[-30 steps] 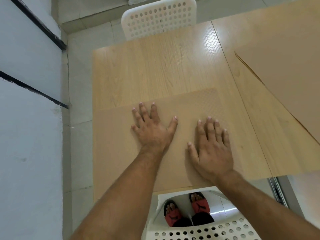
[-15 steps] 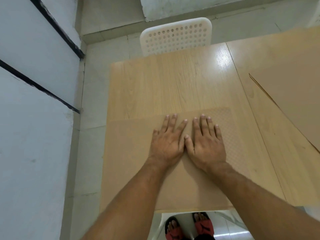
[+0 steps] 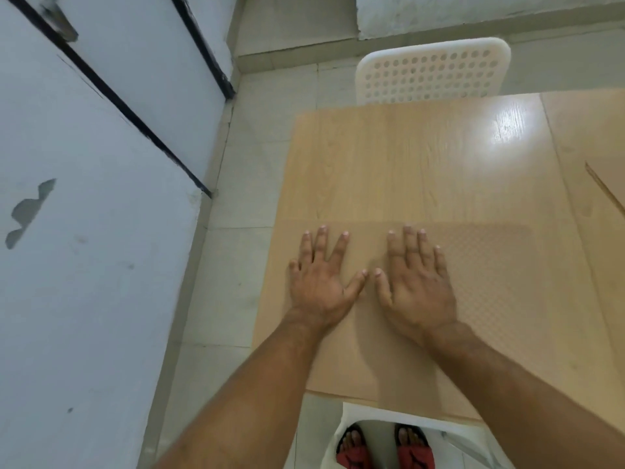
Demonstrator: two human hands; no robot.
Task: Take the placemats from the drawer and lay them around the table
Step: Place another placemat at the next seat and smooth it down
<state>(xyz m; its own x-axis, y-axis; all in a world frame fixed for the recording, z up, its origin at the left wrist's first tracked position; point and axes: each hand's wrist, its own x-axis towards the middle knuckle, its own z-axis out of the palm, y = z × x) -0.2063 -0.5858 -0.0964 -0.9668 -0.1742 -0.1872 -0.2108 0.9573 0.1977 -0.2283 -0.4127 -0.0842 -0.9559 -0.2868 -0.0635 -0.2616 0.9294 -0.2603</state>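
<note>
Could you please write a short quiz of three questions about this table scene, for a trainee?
1. True or false: both hands lie flat, palms down, on the placemat.
2. Which piece of furniture stands at the far end of the table? A) white perforated chair B) wooden stool C) black bench
3. Fill in: a second placemat shows at the ___ edge of the view.

Key:
1. True: left hand and right hand press it flat.
2. A, the chair.
3. right

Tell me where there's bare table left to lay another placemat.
Bare wood runs between the near placemat and the white chair. Another placemat takes the right edge. Both hands, left hand and right hand, cover the near side.
</note>
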